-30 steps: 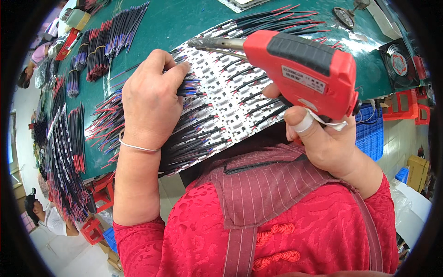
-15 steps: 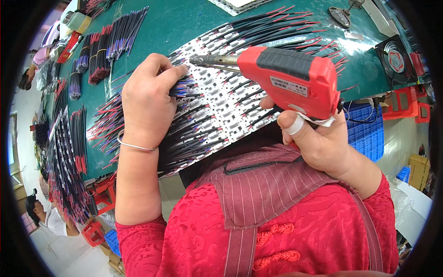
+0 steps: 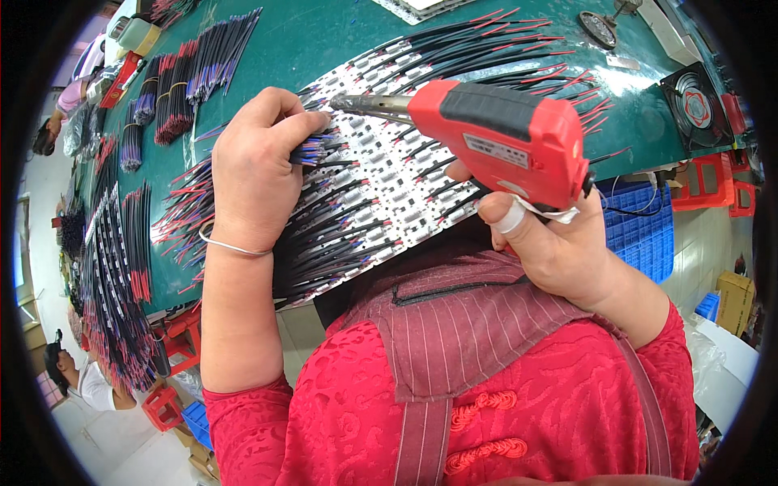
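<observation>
My right hand (image 3: 559, 255) is closed round the handle of a red and black soldering gun (image 3: 506, 134), with white tape on its thumb. The gun's tip points left and sits just by my left fingertips, over a white circuit board panel (image 3: 377, 166) covered with rows of small parts. Black wires with red and blue ends fan out from both sides of the panel. My left hand (image 3: 263, 158) is closed, pinching a bunch of loose wires (image 3: 314, 150) at the panel's left part. The exact spot under the tip is too small to make out.
On the green table (image 3: 308, 49), wire bundles (image 3: 174, 93) lie at the far left. A wired board stack (image 3: 113, 283) hangs over the left edge. A small fan (image 3: 693, 105) and a round metal stand (image 3: 597, 30) are at the right. A blue crate (image 3: 640, 231) stands below. People sit at left.
The soldering gun and my right hand have shifted slightly left. My left hand has moved a little left, still holding the wires near the same spot.
</observation>
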Tool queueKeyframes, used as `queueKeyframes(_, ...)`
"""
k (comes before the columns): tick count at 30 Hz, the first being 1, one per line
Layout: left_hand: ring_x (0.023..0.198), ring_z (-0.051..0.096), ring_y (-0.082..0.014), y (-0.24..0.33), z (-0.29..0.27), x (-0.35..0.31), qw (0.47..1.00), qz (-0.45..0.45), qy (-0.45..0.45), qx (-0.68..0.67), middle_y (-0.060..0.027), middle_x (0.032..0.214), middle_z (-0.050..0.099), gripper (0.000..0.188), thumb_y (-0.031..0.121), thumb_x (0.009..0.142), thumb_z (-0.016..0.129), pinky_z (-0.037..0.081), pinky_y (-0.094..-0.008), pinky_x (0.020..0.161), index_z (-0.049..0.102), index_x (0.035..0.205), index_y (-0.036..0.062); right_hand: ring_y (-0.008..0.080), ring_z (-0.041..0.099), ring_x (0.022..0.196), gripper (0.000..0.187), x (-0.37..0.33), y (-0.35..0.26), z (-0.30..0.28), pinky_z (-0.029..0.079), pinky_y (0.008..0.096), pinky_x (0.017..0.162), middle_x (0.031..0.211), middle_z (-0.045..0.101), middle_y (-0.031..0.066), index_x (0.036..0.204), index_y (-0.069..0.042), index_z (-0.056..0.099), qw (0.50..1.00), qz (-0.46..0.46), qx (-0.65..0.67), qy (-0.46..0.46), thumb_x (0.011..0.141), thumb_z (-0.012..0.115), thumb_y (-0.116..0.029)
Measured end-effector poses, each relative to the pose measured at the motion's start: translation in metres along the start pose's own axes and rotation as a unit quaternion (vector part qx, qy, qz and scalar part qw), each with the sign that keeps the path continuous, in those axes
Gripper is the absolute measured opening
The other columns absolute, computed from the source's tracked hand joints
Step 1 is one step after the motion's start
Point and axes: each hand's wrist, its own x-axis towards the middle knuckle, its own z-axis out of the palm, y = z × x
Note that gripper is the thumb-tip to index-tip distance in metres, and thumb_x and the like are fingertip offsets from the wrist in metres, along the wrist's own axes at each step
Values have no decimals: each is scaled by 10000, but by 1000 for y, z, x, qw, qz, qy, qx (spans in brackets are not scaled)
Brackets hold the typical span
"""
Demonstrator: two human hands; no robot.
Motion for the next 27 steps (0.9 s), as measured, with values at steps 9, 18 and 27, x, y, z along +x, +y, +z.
queueKeyframes(9,792,631,-262,2,0,0,999,26,2,39,-65,848,609,281,-65,664,656,511,-370,666,740,886,84,133,664,955,344,-3,-1,2,528,286,865,1047,699,88,1207,20,584,996,55,74,-12,886,701,-22)
queueKeyframes(18,791,629,-261,2,0,-1,999,29,2,45,-68,848,606,276,-62,665,656,508,-372,666,741,885,83,132,658,956,317,4,-1,1,530,291,862,1019,694,76,1179,12,596,995,-47,-76,-36,884,706,-31)
queueKeyframes(27,788,627,-262,4,-1,0,999,29,-2,46,-68,840,602,278,-66,664,649,509,-373,667,737,882,83,138,667,974,310,-6,-4,1,545,299,864,1092,698,102,1196,23,606,998,-8,63,27,893,665,49)
